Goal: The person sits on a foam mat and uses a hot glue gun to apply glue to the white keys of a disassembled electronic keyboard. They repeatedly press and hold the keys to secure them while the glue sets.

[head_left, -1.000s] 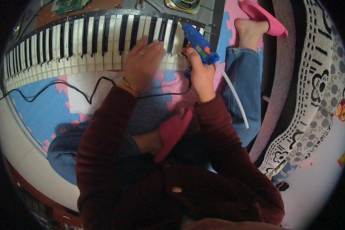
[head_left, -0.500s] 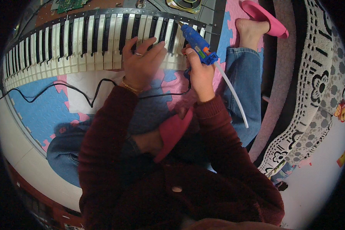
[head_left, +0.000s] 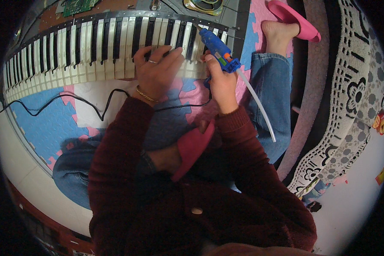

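A blue hot glue gun (head_left: 216, 46) is gripped in my right hand (head_left: 223, 83), its nozzle up over the right-end keys of a piano keyboard (head_left: 102, 68). From its back a long whitish glue stick (head_left: 258, 104) sticks out toward my knee. My left hand (head_left: 155, 72) lies over the front of the keys, palm down with fingers spread, holding nothing; a ring and a bracelet are on it. The keyboard's black and white keys look worn, and a dark screwed strip (head_left: 115, 13) runs along their back edge.
Behind the keys sit a green circuit board (head_left: 79, 6) and a round speaker (head_left: 204, 6). A black cord (head_left: 102, 112) winds across the blue and pink foam mat (head_left: 42, 111) and a white sheet (head_left: 89, 102). Pink slippers (head_left: 194, 145) are on my feet. A patterned cover (head_left: 350, 98) hangs at right.
My left hand has shifted slightly toward me and its fingers have drawn back along the keys. The glue gun has moved a little left, still in my right hand.
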The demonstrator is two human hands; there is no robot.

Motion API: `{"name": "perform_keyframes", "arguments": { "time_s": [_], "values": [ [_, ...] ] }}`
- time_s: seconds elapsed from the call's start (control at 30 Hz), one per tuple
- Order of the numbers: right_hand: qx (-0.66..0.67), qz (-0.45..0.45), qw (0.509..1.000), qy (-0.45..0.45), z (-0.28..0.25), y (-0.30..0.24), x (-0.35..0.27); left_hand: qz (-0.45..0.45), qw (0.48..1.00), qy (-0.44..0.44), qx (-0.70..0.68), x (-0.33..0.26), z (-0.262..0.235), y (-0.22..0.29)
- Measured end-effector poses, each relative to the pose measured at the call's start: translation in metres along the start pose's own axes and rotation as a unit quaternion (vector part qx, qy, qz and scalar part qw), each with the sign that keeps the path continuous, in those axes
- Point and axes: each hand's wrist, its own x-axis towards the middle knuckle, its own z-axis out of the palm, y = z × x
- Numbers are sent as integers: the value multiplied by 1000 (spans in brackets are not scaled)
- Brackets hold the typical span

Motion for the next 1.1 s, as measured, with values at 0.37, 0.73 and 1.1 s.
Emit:
{"name": "perform_keyframes", "arguments": {
  "time_s": [0.37, 0.73, 1.1],
  "values": [
    [-9, -12, 1000, 13, 3, 2, 0, 2, 1000, 10, -2, -3, 5, -2],
    [-16, 3, 1000, -4, 11, -16, 4, -7, 1000, 12, -10, -5, 8, -2],
    [-61, 24, 998, -5, 12, -19, 12, -6, 1000, 16, -7, -2, 6, -2]
  ]
}}
